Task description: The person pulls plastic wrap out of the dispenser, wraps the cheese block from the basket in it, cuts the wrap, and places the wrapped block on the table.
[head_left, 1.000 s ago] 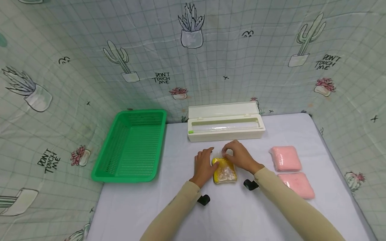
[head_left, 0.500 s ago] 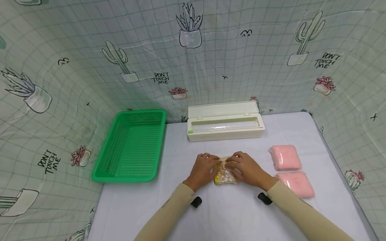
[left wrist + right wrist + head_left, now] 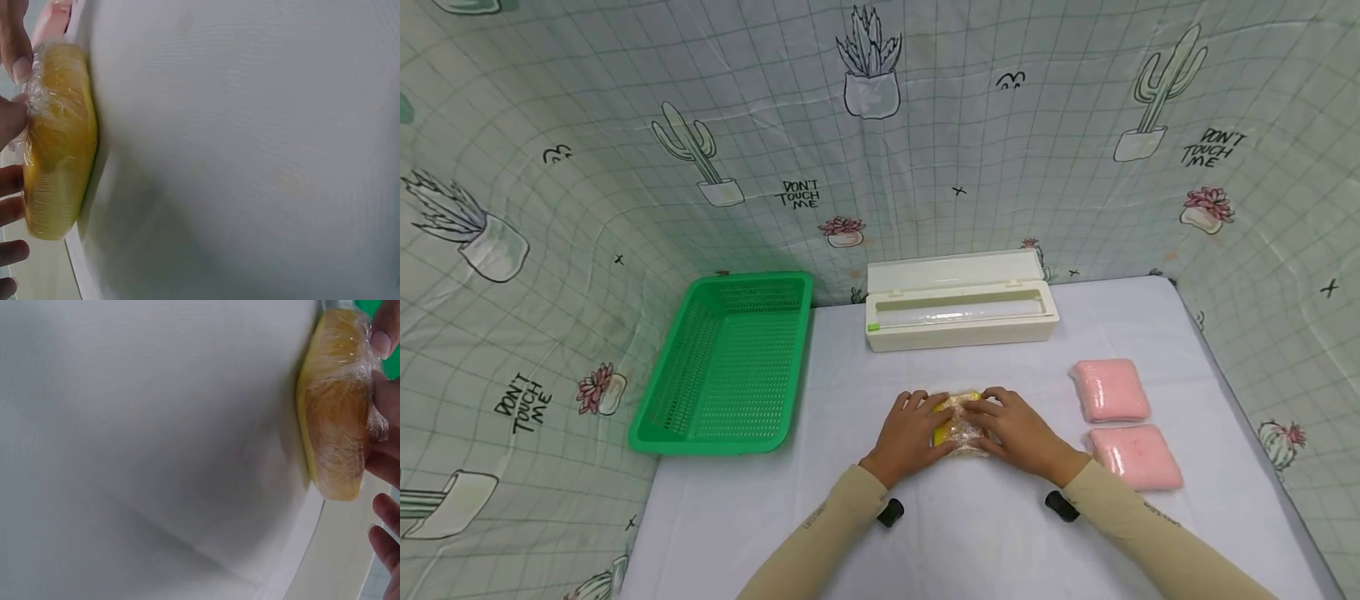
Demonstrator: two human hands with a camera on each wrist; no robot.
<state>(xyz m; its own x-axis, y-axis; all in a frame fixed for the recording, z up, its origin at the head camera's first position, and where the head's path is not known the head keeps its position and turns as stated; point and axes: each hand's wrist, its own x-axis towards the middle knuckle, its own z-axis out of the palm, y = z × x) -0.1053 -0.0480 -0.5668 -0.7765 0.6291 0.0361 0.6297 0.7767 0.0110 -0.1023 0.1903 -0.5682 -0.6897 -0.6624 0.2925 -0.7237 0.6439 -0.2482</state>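
A soft-looking yellow block (image 3: pixel 959 429), wrapped in crinkled clear film, lies on the white table between both hands. My left hand (image 3: pixel 907 439) rests on its left side, fingers spread over the top and thumb near the front edge. From the other side my right hand (image 3: pixel 1021 435) presses on the film, its fingertips on the top face. Close up in the left wrist view, the wrapped block (image 3: pixel 62 150) has thumb tips on bunched film along its upper face. In the right wrist view, loose film gathers beneath the fingertips on the wrapped block (image 3: pixel 340 412).
A white film dispenser box (image 3: pixel 961 335) stands at the back with its lid up and a roll inside. To the left is a green basket (image 3: pixel 718 448). Two pink wrapped blocks, a rear one (image 3: pixel 1111 390) and a front one (image 3: pixel 1137 457), lie at the right.
One second ago the right hand was beyond the block, pinching film at its far edge. Film now lies over the top, and both hands have come down onto the block.
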